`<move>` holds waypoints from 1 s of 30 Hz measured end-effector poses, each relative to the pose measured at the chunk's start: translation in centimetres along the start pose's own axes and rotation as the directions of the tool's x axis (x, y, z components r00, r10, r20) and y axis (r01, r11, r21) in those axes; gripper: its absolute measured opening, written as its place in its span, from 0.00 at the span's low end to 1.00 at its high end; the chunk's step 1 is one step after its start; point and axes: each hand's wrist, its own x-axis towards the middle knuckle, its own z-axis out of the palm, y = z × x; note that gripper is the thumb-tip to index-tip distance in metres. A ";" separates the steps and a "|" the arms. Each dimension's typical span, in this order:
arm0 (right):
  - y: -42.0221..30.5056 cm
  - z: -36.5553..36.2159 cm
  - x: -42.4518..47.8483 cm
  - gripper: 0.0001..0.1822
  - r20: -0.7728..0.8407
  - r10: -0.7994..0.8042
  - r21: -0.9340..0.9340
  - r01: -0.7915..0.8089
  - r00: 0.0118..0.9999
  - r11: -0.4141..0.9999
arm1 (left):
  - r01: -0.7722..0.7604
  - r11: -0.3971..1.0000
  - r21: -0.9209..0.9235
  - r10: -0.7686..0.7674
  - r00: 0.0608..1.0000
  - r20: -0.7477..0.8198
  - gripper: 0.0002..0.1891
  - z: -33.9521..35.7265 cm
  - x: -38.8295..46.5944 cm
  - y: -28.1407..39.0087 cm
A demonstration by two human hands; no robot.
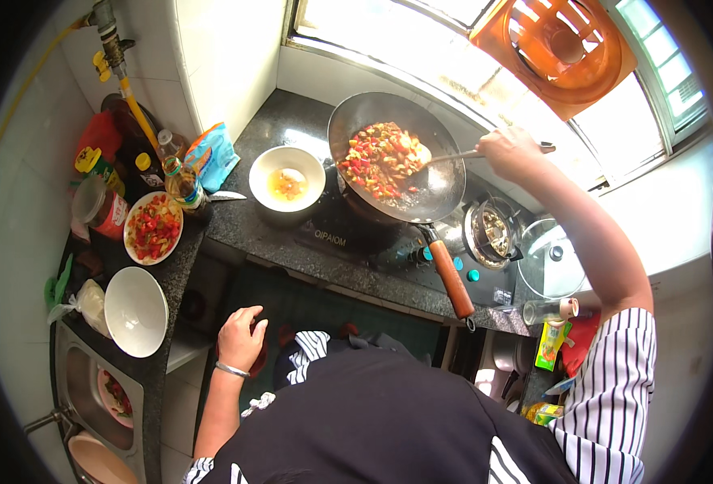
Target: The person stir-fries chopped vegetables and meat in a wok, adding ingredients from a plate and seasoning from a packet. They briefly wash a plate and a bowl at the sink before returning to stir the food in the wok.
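My right hand [509,152] grips the handle of a metal spatula [456,156], whose head rests in chopped food with red peppers [380,160] in a wok [444,133]. The wok sits on the left part of the gas hob, its wooden handle [451,278] pointing towards me. Away from everything, my left hand [240,340] hangs in front of the counter, fingers loosely bent and apart, with nothing seen in it. Left of the wok is a white bowl [262,193] with yellowish liquid and residue inside.
On the left counter stand a plate of chopped red peppers [153,228], an empty white bowl [136,311], an oil bottle [184,184] and jars. A knife blade [228,196] lies near the bottle. Right of the wok are a bare burner [493,233] and a glass lid [544,266].
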 end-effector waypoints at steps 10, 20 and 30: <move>2.8 -7.9 -2.6 0.15 0.346 -0.038 0.159 -0.019 0.937 0.987 | -0.034 0.999 0.025 0.034 0.999 -0.032 0.12 -0.1 0.1 -0.5; 2.2 -0.6 0.5 0.18 0.178 0.004 0.669 -0.125 0.984 0.732 | 0.022 1.000 0.018 -0.023 0.998 0.059 0.12 -0.1 -0.5 0.1; 3.2 -2.4 2.4 0.16 0.205 0.119 0.485 -0.206 0.972 0.850 | -0.013 1.000 0.011 0.013 0.998 0.064 0.12 0.5 0.3 1.1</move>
